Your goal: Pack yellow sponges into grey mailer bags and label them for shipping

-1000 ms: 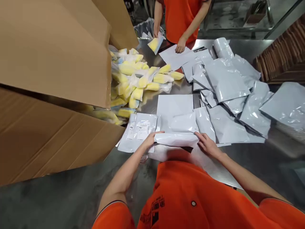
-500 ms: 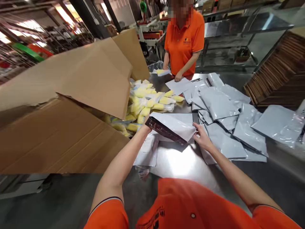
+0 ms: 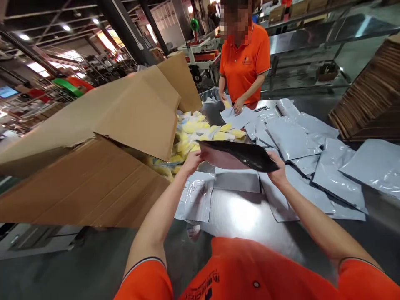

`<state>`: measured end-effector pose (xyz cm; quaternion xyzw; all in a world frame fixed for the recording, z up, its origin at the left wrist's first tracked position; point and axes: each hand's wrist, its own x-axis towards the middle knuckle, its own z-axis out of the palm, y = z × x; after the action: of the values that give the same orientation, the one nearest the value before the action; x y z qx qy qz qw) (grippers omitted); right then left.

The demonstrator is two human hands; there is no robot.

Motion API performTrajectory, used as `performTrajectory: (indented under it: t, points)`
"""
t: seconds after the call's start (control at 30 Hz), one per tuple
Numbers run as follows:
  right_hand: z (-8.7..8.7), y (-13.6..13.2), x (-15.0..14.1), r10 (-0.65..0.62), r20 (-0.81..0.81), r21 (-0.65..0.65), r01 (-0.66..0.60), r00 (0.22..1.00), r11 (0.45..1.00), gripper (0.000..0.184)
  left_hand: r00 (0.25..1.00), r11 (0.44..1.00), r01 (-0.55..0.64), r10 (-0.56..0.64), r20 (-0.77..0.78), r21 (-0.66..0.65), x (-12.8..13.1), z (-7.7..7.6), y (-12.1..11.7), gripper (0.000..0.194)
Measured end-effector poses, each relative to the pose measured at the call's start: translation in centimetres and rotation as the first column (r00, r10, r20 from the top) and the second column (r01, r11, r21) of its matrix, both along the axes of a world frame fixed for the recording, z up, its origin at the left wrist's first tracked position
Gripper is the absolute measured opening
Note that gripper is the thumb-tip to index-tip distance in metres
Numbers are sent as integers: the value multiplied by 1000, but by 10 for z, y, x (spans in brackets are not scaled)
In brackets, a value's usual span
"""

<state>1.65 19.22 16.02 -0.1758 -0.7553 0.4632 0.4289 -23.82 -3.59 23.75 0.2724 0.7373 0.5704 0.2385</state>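
Black plastic bag [image 3: 240, 155], lifted over the table [image 3: 240, 212] at 12 o'clock from the wearer's body, right between the two hands. Left hand [image 3: 193, 161] pinched one end at 11, right hand [image 3: 278, 171] gripped the other at 1, probably because floppy film sags without both ends held. Labelled packets [image 3: 198, 198] lay at 10, nearer the body, yellow packs [image 3: 220, 136] farther out around 11, grey bags [image 3: 290, 137] heaped toward 1, likely just to stay within reach tbh.
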Motion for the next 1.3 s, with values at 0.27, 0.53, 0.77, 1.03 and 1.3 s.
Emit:
performTrajectory:
  t: [0.27,0.53,0.77,1.03,1.3]
  points:
    - [-125,-65,115,436,518,-198,-392,736,898,31,955,907,273,-216,204,-321,102,-145,-97,17]
    - [-135,-86,113,295,638,-518,112,712,848,47,994,865,-27,77,78,-502,131,-201,-95,42]
    - [-147,-88,111,305,692,-620,322,654,716,41,987,803,-160,132,-90,-575,128,-203,-79,42]
    - [-152,-90,101,334,746,-592,343,576,730,45,785,888,-205,-103,-611,-412,153,-198,-59,37]
    - [-63,-62,72,-149,980,162,-97,130,982,45,724,805,-85,-355,-591,-588,168,-222,-39,42]
